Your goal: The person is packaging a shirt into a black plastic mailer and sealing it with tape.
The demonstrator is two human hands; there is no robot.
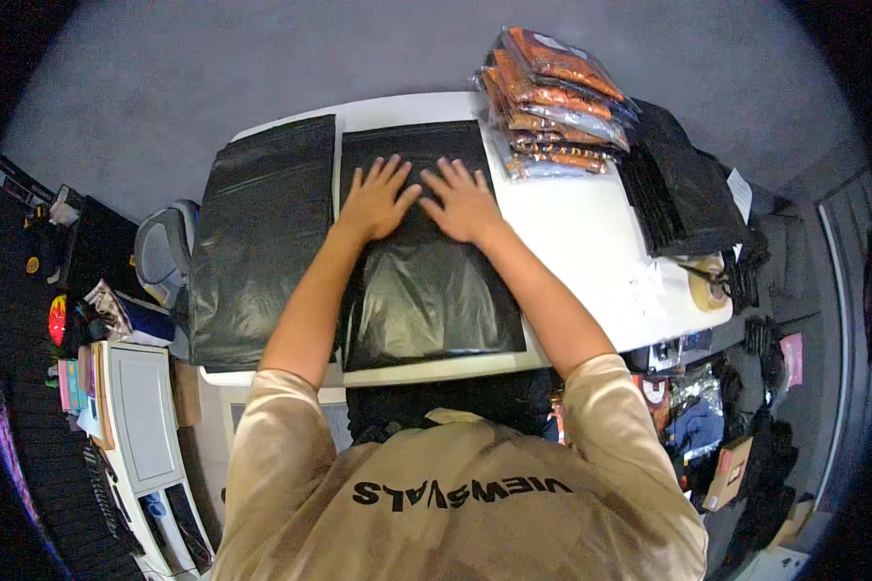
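My left hand (376, 201) lies flat with fingers spread on the upper part of a black plastic bag (436, 300), its thumb pointing inward. Beside it, my right hand (462, 203) presses on the same bag, fingers also apart. The thumbs are close together but do not touch. The bag is smooth and shiny and lies lengthwise toward me on a white table (572, 252). To its left, separated by a narrow gap, rests a wider stack of similar black plastic bags (262, 242). Neither hand grips anything.
At the table's far right stands a pile of clear-wrapped orange and dark folded garments (557, 107). Next to it lies a stack of black bags (683, 184), with a tape roll (712, 289) nearer me. Left are a grey chair (165, 247) and white cabinet (145, 416).
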